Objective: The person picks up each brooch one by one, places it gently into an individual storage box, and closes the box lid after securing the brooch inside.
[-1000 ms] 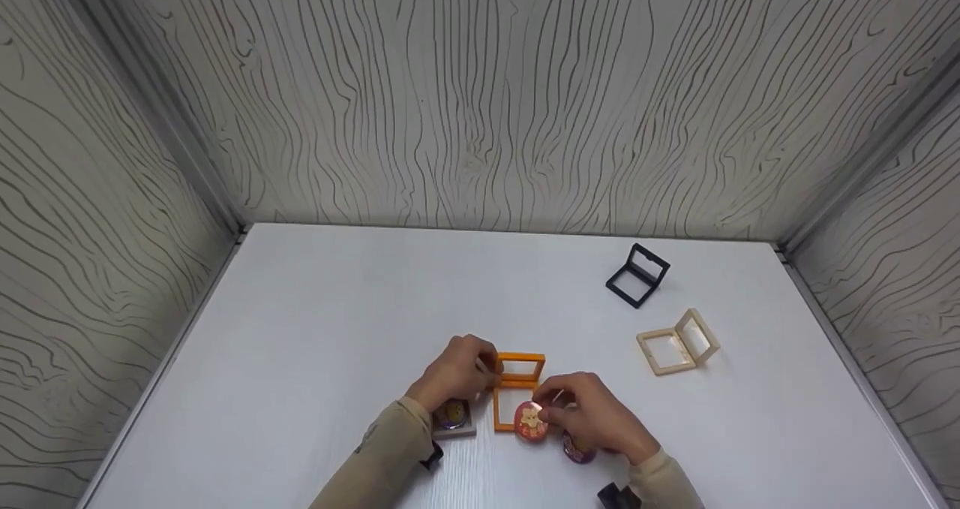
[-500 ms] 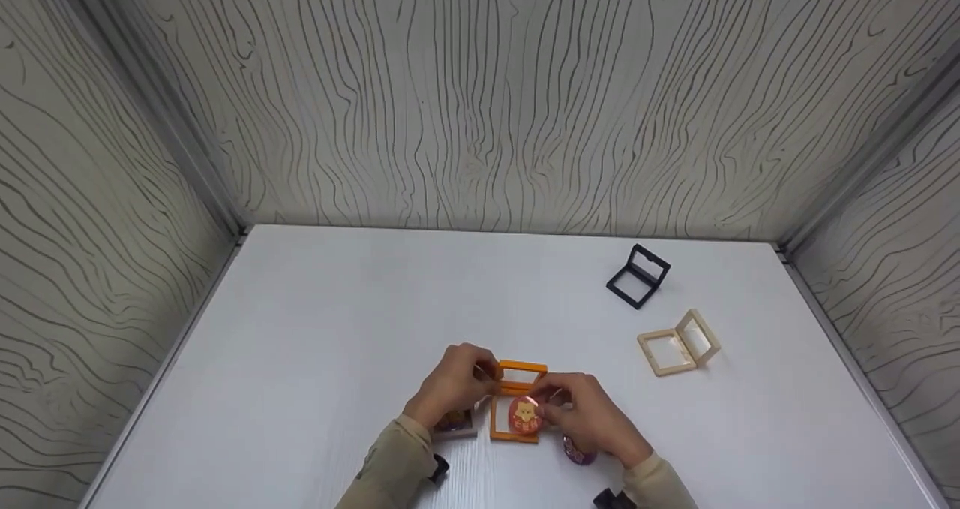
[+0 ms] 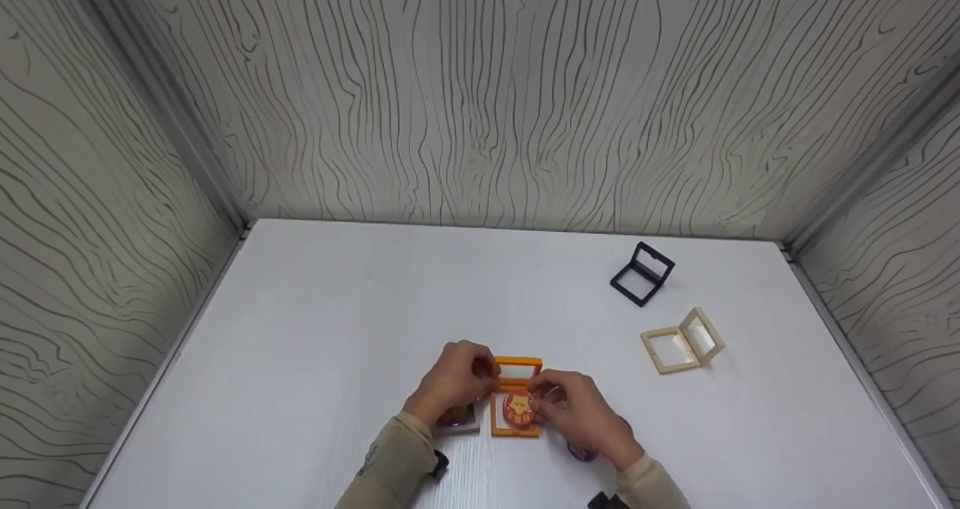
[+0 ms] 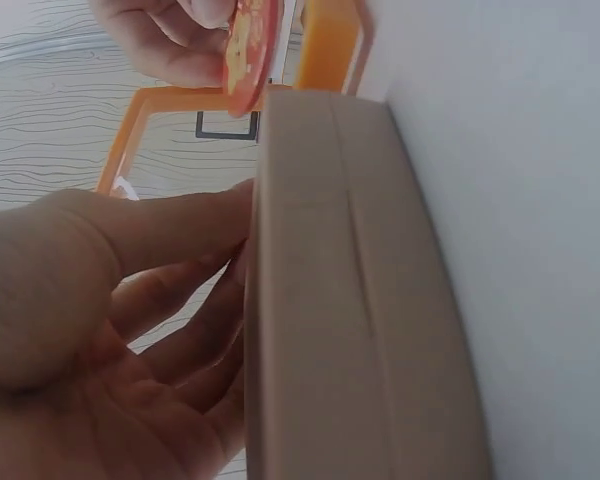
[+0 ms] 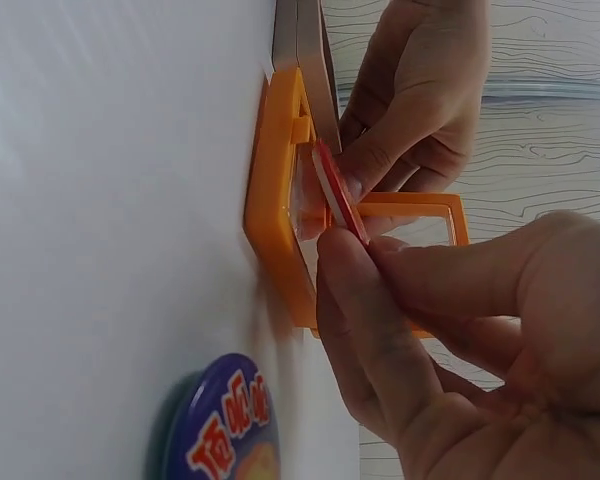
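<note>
In the head view, my right hand (image 3: 581, 411) pinches a red round badge (image 3: 517, 409) with a yellow star-shaped figure, between thumb and fingers. The badge is over the lower half of an orange display frame (image 3: 515, 432), whose lid stands raised at the back. Seen from the right wrist, the badge (image 5: 338, 190) is tilted on edge above the frame's clear window. My left hand (image 3: 454, 377) grips the orange frame's left side near its hinge. Under the left wrist lies a closed taupe frame (image 3: 466, 429) with a badge in it, partly hidden by the hand.
A purple-blue badge (image 5: 230, 430) lies on the white table (image 3: 322, 306) beside the right hand. Farther off at the right stand a black frame (image 3: 647, 272) and a cream frame (image 3: 679, 368), both with lids raised. Wood-patterned panels (image 3: 480, 103) enclose the table.
My right hand has carried the red badge left, from the orange frame's right corner to over its window, turning it slightly. The left hand stays at the frame, which has shifted a little.
</note>
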{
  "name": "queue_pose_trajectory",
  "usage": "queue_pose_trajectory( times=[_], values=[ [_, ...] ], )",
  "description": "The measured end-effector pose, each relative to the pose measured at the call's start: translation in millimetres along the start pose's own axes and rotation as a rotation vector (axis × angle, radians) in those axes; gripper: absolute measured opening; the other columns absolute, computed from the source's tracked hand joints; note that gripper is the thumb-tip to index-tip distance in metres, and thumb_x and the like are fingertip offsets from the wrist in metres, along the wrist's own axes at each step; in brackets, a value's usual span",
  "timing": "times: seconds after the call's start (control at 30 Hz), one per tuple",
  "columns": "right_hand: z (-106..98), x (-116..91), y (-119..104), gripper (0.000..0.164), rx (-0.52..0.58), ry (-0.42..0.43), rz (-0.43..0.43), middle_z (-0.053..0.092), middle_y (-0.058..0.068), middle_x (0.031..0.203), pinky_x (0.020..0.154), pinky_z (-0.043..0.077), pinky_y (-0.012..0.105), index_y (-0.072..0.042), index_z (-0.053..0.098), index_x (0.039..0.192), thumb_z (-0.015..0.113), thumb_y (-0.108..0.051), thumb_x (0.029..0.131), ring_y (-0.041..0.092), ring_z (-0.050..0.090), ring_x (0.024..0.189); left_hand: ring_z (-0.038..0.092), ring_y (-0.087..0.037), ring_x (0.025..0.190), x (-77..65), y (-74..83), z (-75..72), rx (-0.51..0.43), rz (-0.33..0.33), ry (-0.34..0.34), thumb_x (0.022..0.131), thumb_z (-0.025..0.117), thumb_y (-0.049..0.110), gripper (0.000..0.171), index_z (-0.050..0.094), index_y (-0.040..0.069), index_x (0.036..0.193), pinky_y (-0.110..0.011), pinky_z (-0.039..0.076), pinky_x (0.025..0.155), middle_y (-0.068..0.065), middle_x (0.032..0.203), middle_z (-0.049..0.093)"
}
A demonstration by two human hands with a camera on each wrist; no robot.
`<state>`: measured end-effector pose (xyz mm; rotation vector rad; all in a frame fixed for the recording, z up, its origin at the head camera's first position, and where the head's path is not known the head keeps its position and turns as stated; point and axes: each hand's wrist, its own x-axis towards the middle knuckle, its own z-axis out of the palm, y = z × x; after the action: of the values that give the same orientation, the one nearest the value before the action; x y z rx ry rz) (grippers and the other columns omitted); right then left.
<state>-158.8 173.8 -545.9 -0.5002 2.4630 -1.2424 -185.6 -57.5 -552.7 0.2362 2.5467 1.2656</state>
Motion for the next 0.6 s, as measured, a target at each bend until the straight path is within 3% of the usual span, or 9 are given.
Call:
queue_pose_trajectory(
  times=[0.4, 0.6],
  values=[
    [6.9, 3.1, -0.5, 0.016, 0.040, 0.032, -0.032, 0.068, 0.003, 0.102, 0.074, 0.053, 0.023, -0.008, 0.070, 0.107, 0.072, -0.009, 0.092, 0.014, 0.066, 0.086, 0.056, -0.016, 0.080, 0.1, -8.8, -8.0, 0.002, 0.030, -0.020, 0.086, 0.080, 0.018, 0.009, 0.071, 0.019, 0.087, -0.031, 0.049, 0.070, 0.005, 0.085, 0.062],
    [6.3, -0.2, 2.6, 0.015, 0.044, 0.026, -0.026, 0.069, 0.003, 0.103, 0.075, 0.053, 0.023, -0.010, 0.070, 0.107, 0.072, -0.012, 0.092, 0.015, 0.067, 0.087, 0.057, -0.016, 0.082, -5.7, -10.8, -6.5, -0.024, 0.008, -0.050, 0.085, 0.080, 0.021, 0.012, 0.070, 0.019, 0.091, -0.033, 0.050, 0.073, 0.005, 0.089, 0.063]
  ],
)
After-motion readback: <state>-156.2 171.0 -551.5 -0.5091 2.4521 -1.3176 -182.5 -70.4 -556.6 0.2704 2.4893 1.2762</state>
